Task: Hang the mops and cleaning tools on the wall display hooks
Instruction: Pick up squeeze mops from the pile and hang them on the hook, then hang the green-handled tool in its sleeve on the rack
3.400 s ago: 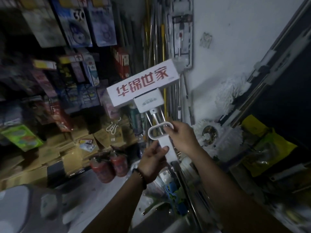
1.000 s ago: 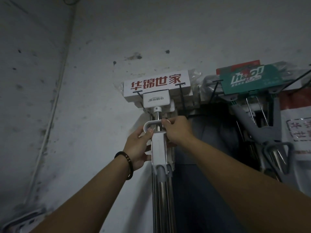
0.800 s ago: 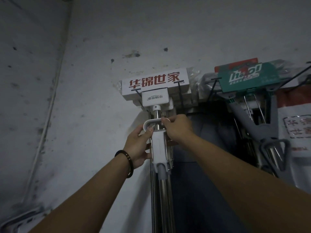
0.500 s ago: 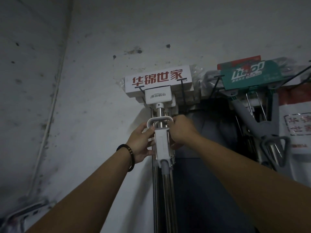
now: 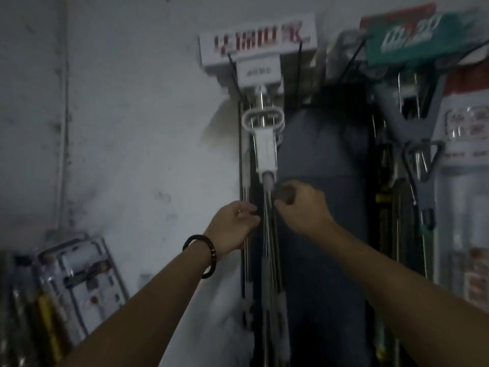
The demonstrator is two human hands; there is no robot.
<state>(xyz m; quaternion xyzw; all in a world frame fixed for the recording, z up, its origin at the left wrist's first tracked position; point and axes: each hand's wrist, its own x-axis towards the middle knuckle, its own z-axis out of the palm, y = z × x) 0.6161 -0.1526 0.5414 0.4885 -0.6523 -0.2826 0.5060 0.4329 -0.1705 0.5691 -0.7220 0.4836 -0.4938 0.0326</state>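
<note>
A white squeeze mop (image 5: pixel 265 152) hangs head-up on the wall, its white boxed head (image 5: pixel 256 41) with red lettering resting on black wire hooks (image 5: pixel 233 72). The mop's white loop handle (image 5: pixel 263 120) hangs free below the head. Its steel pole (image 5: pixel 268 221) runs down between my two hands. My left hand (image 5: pixel 234 225) is just left of the pole, fingers loosely bent toward it. My right hand (image 5: pixel 303 207) is just right of it, fingers relaxed in a loose curve. Neither hand wraps the pole. The frame is blurred.
A green-packaged mop (image 5: pixel 412 35) with a grey triangular handle (image 5: pixel 420 165) hangs on hooks to the right. A dark grey panel (image 5: pixel 322 221) sits behind the poles. Packaged tools (image 5: pixel 79 282) lean on the white wall at lower left.
Both hands have let go of the mop's white loop handle and dropped lower beside the pole. The mop stays hanging on the hooks. The view has tilted down.
</note>
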